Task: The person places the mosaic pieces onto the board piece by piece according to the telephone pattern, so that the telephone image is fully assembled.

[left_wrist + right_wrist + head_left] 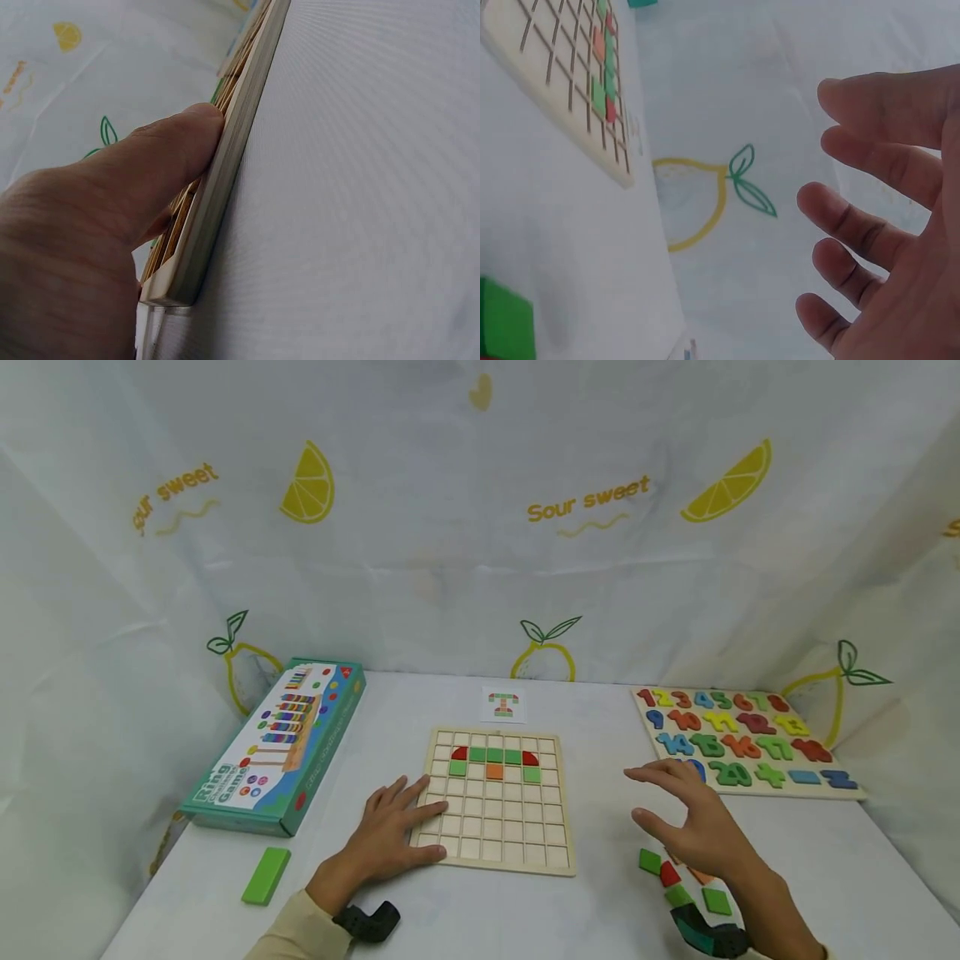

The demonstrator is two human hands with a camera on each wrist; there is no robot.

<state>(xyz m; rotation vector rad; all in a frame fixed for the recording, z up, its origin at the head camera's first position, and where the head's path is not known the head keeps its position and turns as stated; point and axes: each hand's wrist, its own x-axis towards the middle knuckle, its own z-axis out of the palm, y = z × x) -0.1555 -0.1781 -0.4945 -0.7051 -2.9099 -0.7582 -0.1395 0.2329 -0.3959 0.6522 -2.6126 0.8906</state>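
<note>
A square wooden grid board [513, 865] lies on the white table. Near its top, red, green and orange tiles [495, 755] form an arched row, with one orange tile [494, 772] under the middle. My left hand [382, 837] rests with spread fingers on the board's left edge; its thumb [176, 146] touches the rim in the left wrist view. Apart from the board, my right hand [701, 827] hovers with fingers extended and nothing held. Below it lie loose green, red and orange pieces [717, 902], partly hidden by the hand and wrist.
Behind the board is a small card [503, 704] printed with a coloured block figure. A boxed ring game [281, 743] lies at the left, a green block [266, 876] in front of it. At the back right is a number puzzle board [750, 739].
</note>
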